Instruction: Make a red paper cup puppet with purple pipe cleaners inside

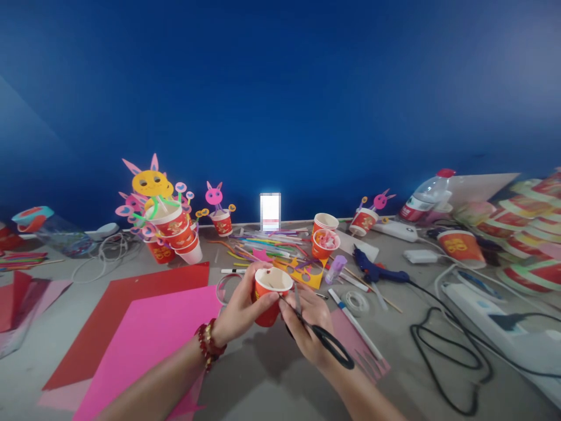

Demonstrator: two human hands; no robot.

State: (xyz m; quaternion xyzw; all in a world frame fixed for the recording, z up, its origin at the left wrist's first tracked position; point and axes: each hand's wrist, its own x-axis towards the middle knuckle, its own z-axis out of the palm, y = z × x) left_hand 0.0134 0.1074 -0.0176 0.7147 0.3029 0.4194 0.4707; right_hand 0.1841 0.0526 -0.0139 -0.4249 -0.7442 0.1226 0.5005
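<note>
A red paper cup (268, 316) with a white inside is held up above the middle of the table, its mouth tilted toward the camera. My left hand (244, 304) wraps round its left side, thumb across the front; a beaded bracelet circles the wrist. At the cup's right side is my right hand (309, 318), with black-handled scissors (331, 342) in it. The scissor blades point up beside the cup's rim; whether they touch it cannot be made out. Some of the right fingers are hidden behind the scissors and cup.
Pink (153, 345) and red sheets (114, 316) lie left. Decorated cups (169, 219) stand at the back left. Behind the hands are coloured sticks (272, 241) and yellow scraps (307, 273). A blue glue gun (379, 272), its black cable and a power strip (482, 316) lie right.
</note>
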